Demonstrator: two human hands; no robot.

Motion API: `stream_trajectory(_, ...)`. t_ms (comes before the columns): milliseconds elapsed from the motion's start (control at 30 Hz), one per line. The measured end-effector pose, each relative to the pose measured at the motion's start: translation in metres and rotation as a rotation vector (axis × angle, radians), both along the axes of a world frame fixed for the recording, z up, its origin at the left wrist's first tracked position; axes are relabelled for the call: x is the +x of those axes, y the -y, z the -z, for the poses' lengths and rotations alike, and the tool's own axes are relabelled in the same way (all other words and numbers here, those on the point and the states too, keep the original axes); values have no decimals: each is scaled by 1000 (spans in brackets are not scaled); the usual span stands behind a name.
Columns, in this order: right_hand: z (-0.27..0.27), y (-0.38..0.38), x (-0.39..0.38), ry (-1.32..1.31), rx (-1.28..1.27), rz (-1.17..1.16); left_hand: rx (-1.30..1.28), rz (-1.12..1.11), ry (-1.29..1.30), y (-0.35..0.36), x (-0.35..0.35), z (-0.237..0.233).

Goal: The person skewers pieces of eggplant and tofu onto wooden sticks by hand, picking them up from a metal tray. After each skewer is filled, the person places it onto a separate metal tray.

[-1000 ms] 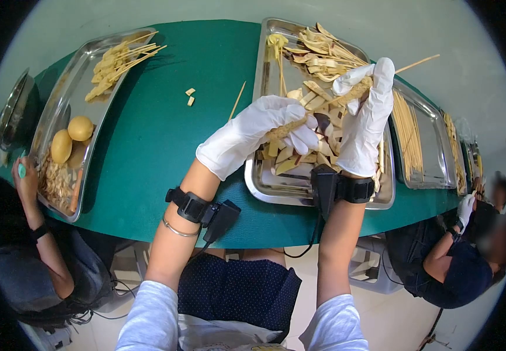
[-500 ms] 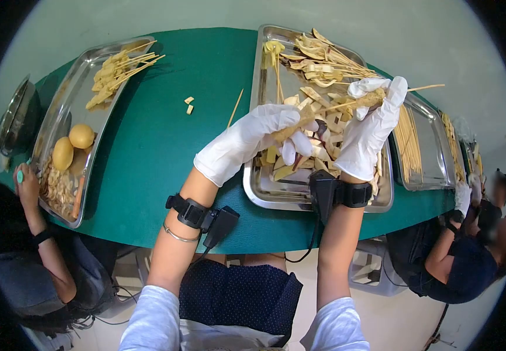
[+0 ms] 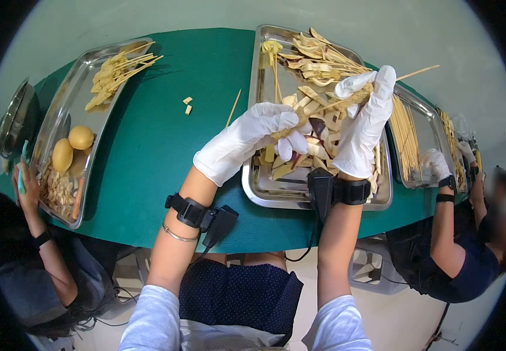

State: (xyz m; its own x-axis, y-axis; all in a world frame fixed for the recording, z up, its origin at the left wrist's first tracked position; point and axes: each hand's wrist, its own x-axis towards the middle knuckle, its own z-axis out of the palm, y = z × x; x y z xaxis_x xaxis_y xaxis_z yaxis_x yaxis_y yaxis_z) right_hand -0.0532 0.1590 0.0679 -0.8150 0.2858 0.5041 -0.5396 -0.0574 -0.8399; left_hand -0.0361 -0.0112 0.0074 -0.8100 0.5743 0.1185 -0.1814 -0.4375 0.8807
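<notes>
My left hand point(image 3: 244, 139), in a white glove, pinches a beige-brown food slice point(image 3: 280, 134) of a kind I cannot make out. My gloved right hand point(image 3: 363, 131) grips a bamboo skewer point(image 3: 418, 72) near its loaded part, where similar brownish food point(image 3: 363, 93) is bunched. The skewer runs from the right hand down to the slice at my left fingers. Whether its tip has pierced that slice is hidden. Beneath both hands, cut pale and purple-skinned pieces point(image 3: 317, 155) lie heaped in a metal tray point(image 3: 276, 199).
Finished skewers point(image 3: 329, 61) lie at that tray's far end. Right of it stands a tray with bare sticks point(image 3: 406, 140), near a co-worker's gloved hand point(image 3: 437, 164). At left, another tray point(image 3: 83, 199) holds two round yellow items point(image 3: 71, 146) and skewers; another person's hand point(image 3: 28, 190) is beside it.
My right hand has shifted slightly left with the skewer, nearer my left hand. The co-worker's gloved hand at right has moved to the stick tray. The left person's hand has risen slightly.
</notes>
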Motion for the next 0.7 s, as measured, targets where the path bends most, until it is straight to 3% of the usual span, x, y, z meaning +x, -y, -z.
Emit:
stream_trajectory(100, 0, -3, -1, 88, 103, 32, 24, 36, 5, 1, -4, 4)
stream_trajectory(300, -1, 4, 2, 49, 8, -57, 15, 29, -6, 1, -6, 9)
stream_trajectory(400, -1, 0, 1, 130, 114, -28, 28, 52, -15, 3, -8, 10)
stream_trajectory(700, -1, 4, 1, 134, 5, -111, 18, -14, -18, 0, -3, 6)
